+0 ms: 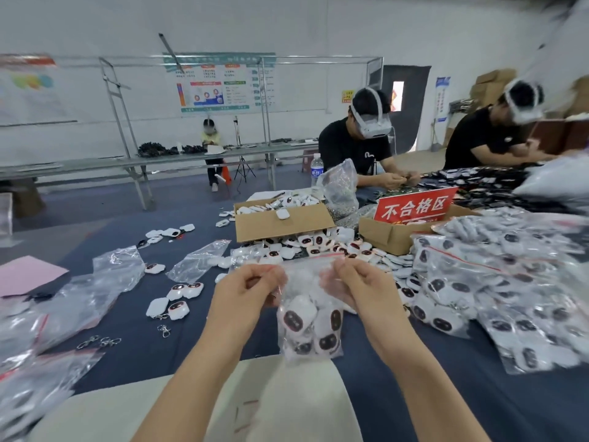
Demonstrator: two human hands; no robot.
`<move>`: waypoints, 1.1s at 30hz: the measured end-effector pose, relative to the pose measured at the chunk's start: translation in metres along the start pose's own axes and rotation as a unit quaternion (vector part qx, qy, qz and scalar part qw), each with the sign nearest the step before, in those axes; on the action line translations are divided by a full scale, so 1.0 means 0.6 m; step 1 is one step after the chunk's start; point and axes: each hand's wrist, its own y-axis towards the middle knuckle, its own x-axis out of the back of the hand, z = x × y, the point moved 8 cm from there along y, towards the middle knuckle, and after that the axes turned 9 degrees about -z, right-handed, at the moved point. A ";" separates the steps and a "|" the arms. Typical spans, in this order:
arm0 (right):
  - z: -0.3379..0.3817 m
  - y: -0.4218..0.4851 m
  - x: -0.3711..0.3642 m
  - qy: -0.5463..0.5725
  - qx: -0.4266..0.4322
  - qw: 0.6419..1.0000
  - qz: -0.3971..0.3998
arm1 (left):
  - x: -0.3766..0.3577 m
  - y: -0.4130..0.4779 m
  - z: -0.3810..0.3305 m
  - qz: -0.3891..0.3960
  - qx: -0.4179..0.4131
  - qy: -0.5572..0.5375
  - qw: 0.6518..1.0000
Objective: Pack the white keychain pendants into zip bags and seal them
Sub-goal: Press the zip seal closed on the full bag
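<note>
A clear zip bag [310,317] with a red strip along its top hangs in the air above the dark blue table [137,355]. Several white keychain pendants [299,317] with dark oval faces fill its lower half. My left hand [251,290] pinches the bag's top edge at the left. My right hand [353,285] pinches the top edge at the right. Whether the zip is closed cannot be told.
Loose pendants [178,298] and empty zip bags [197,260] lie to the left. Filled bags [497,291] pile up on the right. Two cardboard boxes [280,223], one with a red sign [414,207], stand behind. Two people sit at the far side.
</note>
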 end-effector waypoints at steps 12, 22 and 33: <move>0.022 -0.081 -0.008 -0.008 0.021 0.999 -0.033 | 0.016 -0.067 -0.035 0.057 -0.137 0.181 0.972; 0.004 -0.109 -0.009 -0.029 0.035 0.998 -0.050 | -0.082 -0.108 -0.070 0.138 -0.305 0.404 0.851; -0.032 -0.093 0.022 0.008 -0.020 0.985 -0.173 | -0.014 -0.109 -0.037 0.123 -0.285 0.390 0.867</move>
